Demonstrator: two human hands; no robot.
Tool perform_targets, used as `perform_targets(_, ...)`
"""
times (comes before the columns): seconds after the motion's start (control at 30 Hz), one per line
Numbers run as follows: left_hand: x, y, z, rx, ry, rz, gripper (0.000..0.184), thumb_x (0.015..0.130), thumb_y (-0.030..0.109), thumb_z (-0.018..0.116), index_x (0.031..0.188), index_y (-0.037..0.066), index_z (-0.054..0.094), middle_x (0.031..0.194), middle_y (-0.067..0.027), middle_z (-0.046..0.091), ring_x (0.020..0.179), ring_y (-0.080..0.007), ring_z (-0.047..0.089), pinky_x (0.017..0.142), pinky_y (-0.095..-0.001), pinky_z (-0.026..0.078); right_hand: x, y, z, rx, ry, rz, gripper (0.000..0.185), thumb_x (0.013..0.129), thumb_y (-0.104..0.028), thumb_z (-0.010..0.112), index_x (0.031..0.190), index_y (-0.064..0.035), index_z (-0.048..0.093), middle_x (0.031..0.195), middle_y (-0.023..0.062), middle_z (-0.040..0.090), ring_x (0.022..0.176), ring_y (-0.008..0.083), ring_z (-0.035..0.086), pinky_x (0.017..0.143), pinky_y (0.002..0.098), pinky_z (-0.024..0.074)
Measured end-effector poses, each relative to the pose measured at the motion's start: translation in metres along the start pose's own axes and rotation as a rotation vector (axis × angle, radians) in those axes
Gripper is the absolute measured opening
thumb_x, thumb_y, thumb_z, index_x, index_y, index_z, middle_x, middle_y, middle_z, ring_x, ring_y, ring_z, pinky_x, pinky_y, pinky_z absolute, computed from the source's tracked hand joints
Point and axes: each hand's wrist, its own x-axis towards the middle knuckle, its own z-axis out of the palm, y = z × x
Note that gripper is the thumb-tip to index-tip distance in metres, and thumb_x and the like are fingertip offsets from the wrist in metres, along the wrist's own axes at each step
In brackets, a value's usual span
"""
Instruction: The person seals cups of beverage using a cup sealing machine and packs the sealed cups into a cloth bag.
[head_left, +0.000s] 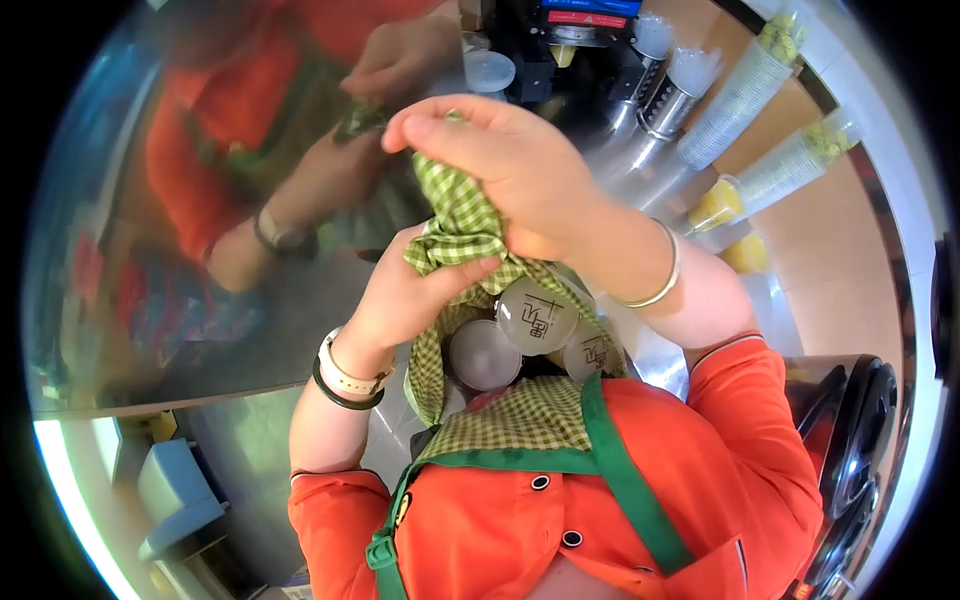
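Green-and-white checked cloth [458, 205], in the same pattern as the apron [510, 418], is bunched up in front of my chest. My left hand [405, 290] is closed round the lower part of the bunch, its thumb lying across the folds. Above it, my right hand [510, 165] curls round the upper end, with fingers bent over the top. Just below the hands sit frosted, round plastic containers [537, 315], at least one with dark printed characters. The cloth's edges partly cover them, and what they rest on is hidden.
A shiny dark panel [330, 330] on the left mirrors my arms. Tall stacks of clear cups [735, 110] lean at the upper right, near metal holders [680, 95] and a cup with yellow contents [717, 205]. Black-lidded containers [850, 430] stand by my right elbow.
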Motion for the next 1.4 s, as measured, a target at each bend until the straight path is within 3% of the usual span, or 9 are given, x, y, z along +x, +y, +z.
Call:
perform_targets(0.03,-0.001,-0.004,0.001,-0.075,0.029,0.023,0.023,0.081,0.008,0.063,0.101,-0.001,0.060,0.092,-0.0034,0.063,0.082,-0.0104,0.057,0.076,-0.0248,0.046,-0.003,-0.002,-0.004,-0.005,-0.013,-0.037,0.020,0.088,-0.019,0.057,0.096,-0.0005,0.058,0.075,-0.0004,0.056,0.067,0.0047,0.052,0.057,0.0192,0.0427)
perform_targets(0.13,-0.005,0.000,0.004,-0.364,0.158,-0.016,0.025,0.082,0.007,0.062,0.106,0.000,0.058,0.097,-0.0031,0.062,0.086,-0.0106,0.057,0.077,-0.0252,0.046,-0.009,-0.001,-0.013,-0.179,0.094,-0.213,0.023,0.083,-0.018,0.062,0.095,0.0008,0.058,0.078,-0.0003,0.054,0.075,0.0065,0.049,0.062,0.0203,0.0409)
perform_targets(0.27,-0.005,-0.007,-0.005,-0.476,0.174,0.010,0.027,0.084,0.008,0.059,0.110,0.000,0.056,0.103,-0.0032,0.060,0.092,-0.0112,0.055,0.078,-0.0262,0.046,-0.065,0.013,-0.027,-0.800,0.334,-0.679,0.026,0.080,-0.010,0.062,0.103,-0.0019,0.053,0.088,0.0034,0.054,0.076,0.0127,0.052,0.068,0.0260,0.0437)
perform_targets(0.33,-0.004,-0.010,-0.010,-0.466,0.187,0.032,0.026,0.085,0.009,0.058,0.109,0.001,0.057,0.102,-0.0033,0.061,0.092,-0.0113,0.056,0.077,-0.0263,0.046,-0.094,0.007,-0.023,-1.333,-0.175,-0.642,0.031,0.077,-0.009,0.061,0.106,-0.0032,0.052,0.099,0.0093,0.053,0.084,0.0219,0.054,0.073,0.0338,0.0449)
perform_targets(0.4,-0.009,-0.002,-0.012,-0.457,0.206,-0.062,0.024,0.084,0.008,0.058,0.108,0.002,0.057,0.102,-0.0034,0.061,0.091,-0.0120,0.057,0.076,-0.0263,0.046,-0.096,0.031,-0.017,-1.359,-0.474,-0.423,0.035,0.073,-0.010,0.063,0.106,-0.0039,0.053,0.108,0.0128,0.051,0.095,0.0290,0.052,0.078,0.0389,0.0442)
perform_targets(0.5,-0.011,0.000,-0.008,-0.469,0.285,-0.063,0.023,0.084,0.007,0.057,0.107,0.002,0.057,0.101,-0.0038,0.061,0.089,-0.0133,0.058,0.075,-0.0270,0.047,-0.097,0.054,-0.032,-1.419,-0.465,-0.460,0.038,0.071,-0.011,0.063,0.108,-0.0046,0.053,0.113,0.0130,0.050,0.100,0.0293,0.050,0.082,0.0385,0.0434)
perform_targets(0.9,-0.008,-0.003,-0.001,-0.533,0.214,-0.100,0.027,0.087,0.009,0.054,0.113,0.001,0.053,0.105,-0.0076,0.060,0.092,-0.0174,0.059,0.078,-0.0303,0.049,-0.089,0.032,-0.042,-1.520,0.151,-0.505,0.056,0.073,-0.015,0.064,0.126,-0.0088,0.044,0.118,0.0155,0.045,0.101,0.0326,0.048,0.085,0.0390,0.0415)
perform_targets(1.13,-0.002,-0.009,-0.004,-0.546,0.288,-0.139,0.028,0.087,0.008,0.053,0.113,0.000,0.052,0.105,-0.0076,0.060,0.091,-0.0184,0.059,0.078,-0.0311,0.049,-0.081,0.021,-0.083,-1.376,0.185,-0.552,0.048,0.080,-0.021,0.062,0.122,-0.0042,0.045,0.117,0.0153,0.048,0.106,0.0345,0.046,0.087,0.0382,0.0403)
perform_targets(1.4,-0.002,-0.010,-0.003,-0.563,0.295,-0.114,0.028,0.086,0.007,0.055,0.113,0.000,0.052,0.105,-0.0079,0.059,0.091,-0.0186,0.059,0.077,-0.0313,0.049,-0.042,-0.011,-0.170,-1.320,0.641,-0.404,0.039,0.078,-0.020,0.064,0.112,-0.0046,0.053,0.106,0.0141,0.052,0.092,0.0260,0.053,0.075,0.0325,0.0462)
